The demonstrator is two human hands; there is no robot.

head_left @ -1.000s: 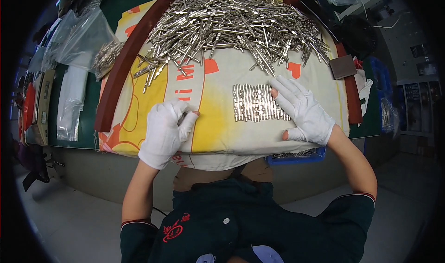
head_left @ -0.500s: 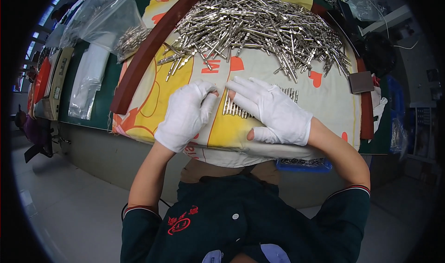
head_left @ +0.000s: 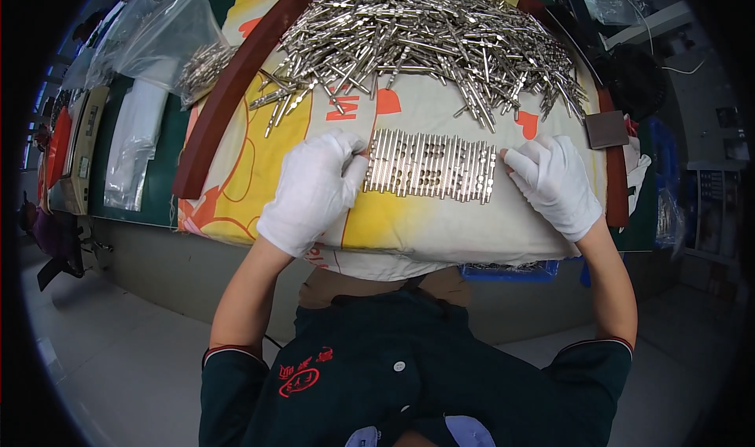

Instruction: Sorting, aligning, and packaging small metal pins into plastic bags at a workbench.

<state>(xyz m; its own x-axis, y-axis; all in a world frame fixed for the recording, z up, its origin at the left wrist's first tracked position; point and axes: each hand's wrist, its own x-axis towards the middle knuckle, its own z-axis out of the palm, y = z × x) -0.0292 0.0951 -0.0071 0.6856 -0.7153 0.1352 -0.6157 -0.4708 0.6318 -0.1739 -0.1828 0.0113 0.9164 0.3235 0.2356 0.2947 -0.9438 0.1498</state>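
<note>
A flat row of slim silver metal rods (head_left: 429, 168) lies side by side on the patterned cloth. At its left end is my left hand (head_left: 311, 186), white-gloved and closed, its bare fingertips against the end rod. My right hand (head_left: 554, 186), gloved the same way, is curled closed at the opposite end. Its fingertips come up close to the last rod; whether they touch it I cannot tell. Anything inside the curled fingers is hidden. Beyond the row spreads a large loose heap of similar metal rods (head_left: 425, 38).
Dark red wooden rails frame the padded cloth, one rail (head_left: 216, 136) on the left. A small brown block (head_left: 607, 131) sits at the right rail. Clear plastic bags (head_left: 169, 46) lie at the far left. Below the table edge shows a blue tray (head_left: 511, 272).
My right hand has lifted off the row, moved right to its far end and curled closed, uncovering the rods. My left hand keeps its closed pose. The view has shifted slightly.
</note>
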